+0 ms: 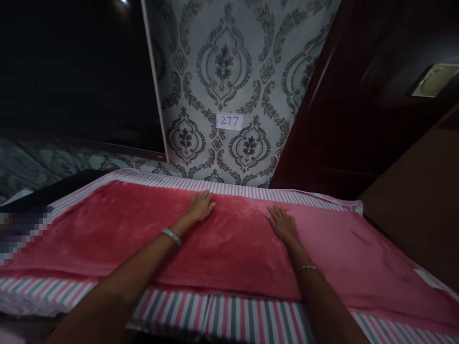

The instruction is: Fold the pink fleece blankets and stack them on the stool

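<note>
A red plush cloth [229,243] lies spread flat over a pink, grey and white striped sheet [244,320]. My left hand [201,206] rests palm down near the cloth's far edge, fingers stretched out flat, with a silver bracelet on the wrist. My right hand [283,223] also lies flat and open on the cloth, a little to the right, with a thin bangle on its wrist. Neither hand holds anything.
Behind the cloth rises a wall with grey damask wallpaper [229,71] bearing a small paper label reading 277 [229,121]. A dark screen or window [75,71] fills the left. A dark wooden door or cabinet [366,105] stands at right.
</note>
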